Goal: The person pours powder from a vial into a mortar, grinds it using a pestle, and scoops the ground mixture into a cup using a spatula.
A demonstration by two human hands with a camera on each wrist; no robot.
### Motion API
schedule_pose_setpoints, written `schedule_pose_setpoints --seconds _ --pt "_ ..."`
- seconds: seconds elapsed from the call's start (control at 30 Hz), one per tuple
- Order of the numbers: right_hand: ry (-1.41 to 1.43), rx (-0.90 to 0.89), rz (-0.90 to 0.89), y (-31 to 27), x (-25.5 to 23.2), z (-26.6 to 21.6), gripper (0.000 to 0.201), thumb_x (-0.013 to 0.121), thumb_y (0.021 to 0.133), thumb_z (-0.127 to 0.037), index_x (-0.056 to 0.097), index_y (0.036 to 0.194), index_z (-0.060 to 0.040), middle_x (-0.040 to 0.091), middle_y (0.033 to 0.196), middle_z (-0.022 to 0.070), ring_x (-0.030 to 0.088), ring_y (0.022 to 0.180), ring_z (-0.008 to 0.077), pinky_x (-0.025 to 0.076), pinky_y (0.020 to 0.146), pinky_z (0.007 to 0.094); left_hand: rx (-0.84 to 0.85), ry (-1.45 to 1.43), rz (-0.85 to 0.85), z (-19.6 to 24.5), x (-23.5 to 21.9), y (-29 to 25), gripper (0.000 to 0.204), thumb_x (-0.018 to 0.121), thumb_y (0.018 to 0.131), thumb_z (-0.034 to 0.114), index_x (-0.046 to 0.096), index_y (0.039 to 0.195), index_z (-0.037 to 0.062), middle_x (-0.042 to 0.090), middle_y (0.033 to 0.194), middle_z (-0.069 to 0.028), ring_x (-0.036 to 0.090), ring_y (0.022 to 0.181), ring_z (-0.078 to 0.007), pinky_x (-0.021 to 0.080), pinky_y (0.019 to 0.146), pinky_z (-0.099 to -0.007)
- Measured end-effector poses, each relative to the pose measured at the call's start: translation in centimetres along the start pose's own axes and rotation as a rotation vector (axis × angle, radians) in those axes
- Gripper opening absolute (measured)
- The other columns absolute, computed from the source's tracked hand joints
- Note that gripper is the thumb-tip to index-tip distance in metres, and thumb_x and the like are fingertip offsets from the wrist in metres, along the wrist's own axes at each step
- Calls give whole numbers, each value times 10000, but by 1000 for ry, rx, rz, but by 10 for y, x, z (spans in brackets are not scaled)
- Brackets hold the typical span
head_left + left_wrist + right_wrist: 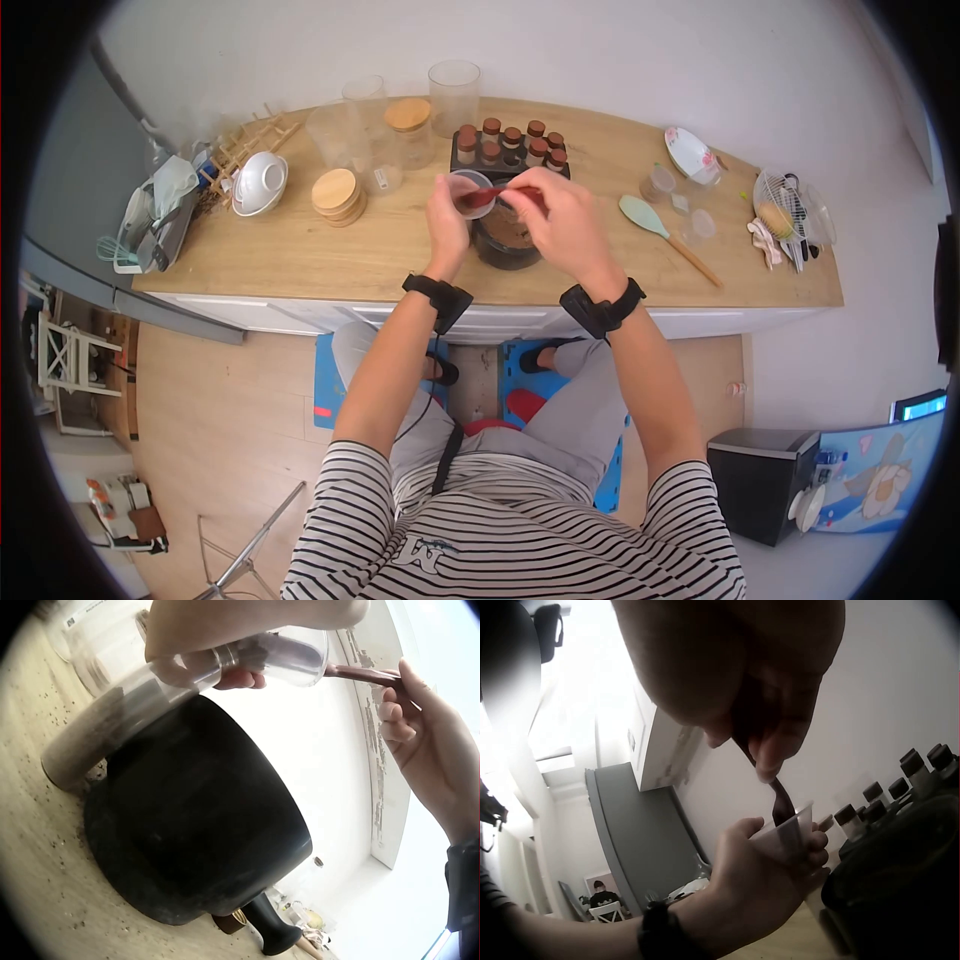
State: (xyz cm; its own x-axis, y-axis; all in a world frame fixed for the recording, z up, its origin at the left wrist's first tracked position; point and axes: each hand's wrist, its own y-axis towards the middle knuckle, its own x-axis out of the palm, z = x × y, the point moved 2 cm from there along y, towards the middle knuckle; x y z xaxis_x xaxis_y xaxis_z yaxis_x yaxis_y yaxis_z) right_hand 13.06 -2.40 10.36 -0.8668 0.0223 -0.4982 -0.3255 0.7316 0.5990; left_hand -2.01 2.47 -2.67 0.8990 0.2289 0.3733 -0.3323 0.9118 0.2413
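My left hand [447, 228] grips a small clear plastic cup [781, 844], tilted in the right wrist view. Between the thumb and fingers of my right hand [565, 225] is a dark red-brown spoon [367, 673]; its bowl end sits inside the cup. Both hands are over the near side of a black pot [202, 817], which has brown powdery contents [508, 232]. A black handle [271, 926] juts from the pot. Close beside the pot, a clear cylindrical jar [101, 735] with brown contents shows in the left wrist view.
Behind the pot stands a black rack [460, 168] of brown-capped jars. Clear containers [455, 90] and a wooden-lidded jar [338, 195] are to the left, near white bowls [260, 185]. Rightward lie a pale green spatula [643, 213], small plastic cups [657, 183] and a wire basket [785, 205].
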Motion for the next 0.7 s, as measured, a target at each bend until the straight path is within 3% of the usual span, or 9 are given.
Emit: schedule_pose_setpoints --seconds 0.03,0.1,0.17,0.23,0.33,0.43,0.53,0.63,0.7 --pt "-3 6 3 0 -1 3 109 661 881 -86 611 868 10 612 749 136 584 604 226 463 574 311 -9 29 3 1 -1 -1 597 214 1053 391 621 890 -14 668 819 -132 619 775 -197 478 767 -329" --pt "76 14 -88 1 -2 6 96 639 907 -74 627 925 19 631 754 73 618 619 133 477 568 263 -27 60 1 -2 -4 -1 594 214 1054 394 619 901 -13 668 835 -133 617 794 -195 475 781 -330" --pt "145 83 -47 -1 -1 9 89 639 905 -70 624 926 14 630 781 83 615 613 142 477 569 267 -2 -18 -13 -5 -5 2 583 217 1056 389 615 904 -9 666 854 -124 614 810 -195 474 791 -332" --pt "29 -73 -82 -1 3 11 83 637 905 -64 622 930 14 629 791 86 613 611 146 476 570 263 -28 -33 -39 -6 -9 3 573 223 1056 391 610 913 -7 664 856 -117 614 820 -198 472 805 -336" --pt "72 -10 -66 0 -2 4 104 644 904 -79 616 941 15 627 790 87 614 622 152 479 576 270 -64 -16 -87 -8 -11 4 567 232 1054 397 610 925 -5 666 882 -116 613 827 -197 471 810 -340" --pt "70 -43 0 0 -1 7 113 650 903 -84 614 946 14 629 786 89 609 617 148 479 576 270 5 -9 -52 -5 -10 4 567 237 1052 411 607 923 1 662 900 -112 609 846 -200 466 820 -340" --pt "46 -47 -81 0 0 8 109 648 905 -82 612 929 17 634 783 92 609 617 138 474 568 257 -82 -56 -109 -6 -12 6 566 237 1050 419 607 940 4 662 922 -108 605 876 -205 458 842 -339" --pt "125 16 45 -1 -2 7 126 644 913 -105 610 914 16 639 769 88 608 607 136 472 561 262 -96 -99 -28 0 -9 3 567 232 1051 421 605 948 7 658 919 -104 600 896 -207 450 861 -338" --pt "88 45 -31 -4 2 10 146 638 921 -130 611 906 12 638 724 76 606 583 131 471 551 269 -67 -28 -109 3 -11 4 573 223 1051 426 601 954 6 654 926 -102 598 908 -207 448 867 -339"
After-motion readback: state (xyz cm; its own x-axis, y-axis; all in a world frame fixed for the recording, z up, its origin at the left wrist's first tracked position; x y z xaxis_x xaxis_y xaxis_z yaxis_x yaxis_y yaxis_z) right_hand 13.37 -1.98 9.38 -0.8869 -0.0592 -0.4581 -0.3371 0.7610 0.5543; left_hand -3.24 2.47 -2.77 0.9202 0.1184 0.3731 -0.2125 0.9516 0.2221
